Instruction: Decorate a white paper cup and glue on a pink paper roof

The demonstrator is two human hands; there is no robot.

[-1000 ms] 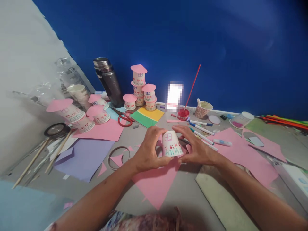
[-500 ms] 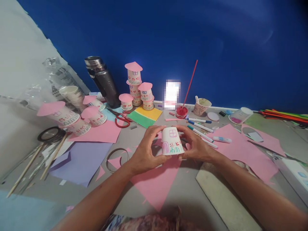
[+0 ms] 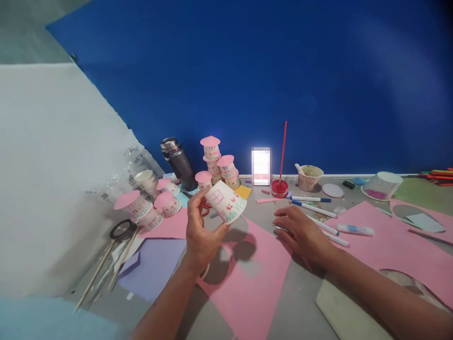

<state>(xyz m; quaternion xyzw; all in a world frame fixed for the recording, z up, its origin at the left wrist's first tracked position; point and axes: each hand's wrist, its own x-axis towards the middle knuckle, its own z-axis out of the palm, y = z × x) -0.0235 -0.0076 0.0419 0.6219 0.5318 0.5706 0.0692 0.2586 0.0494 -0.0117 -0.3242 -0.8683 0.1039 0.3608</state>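
Note:
My left hand (image 3: 204, 229) is closed around an upside-down white paper cup (image 3: 226, 202), held tilted above the table. A purple window, red flowers and green grass are drawn on the cup. My right hand (image 3: 300, 232) lies low over the table with its fingers stretched out, beside several felt-tip markers (image 3: 314, 209). A thin pale edge shows at its fingertips, too small to make out. Below the hands lies pink paper (image 3: 264, 283) with round holes cut out. Behind the cup stand stacked paper-cup towers (image 3: 211, 153) with pink cone roofs.
A dark flask (image 3: 180, 163) leans at the back beside more roofed cups (image 3: 168, 203). Black tape (image 3: 123, 230), wooden sticks (image 3: 94, 278) and purple paper (image 3: 152, 269) lie left. A red pot (image 3: 279, 189) with a stick, a patterned cup (image 3: 309, 179) and a glue tube (image 3: 355, 230) are right.
My right hand has let go of the cup and moved down right to the table. My left hand now holds the cup alone, tilted and further left. The view has shifted.

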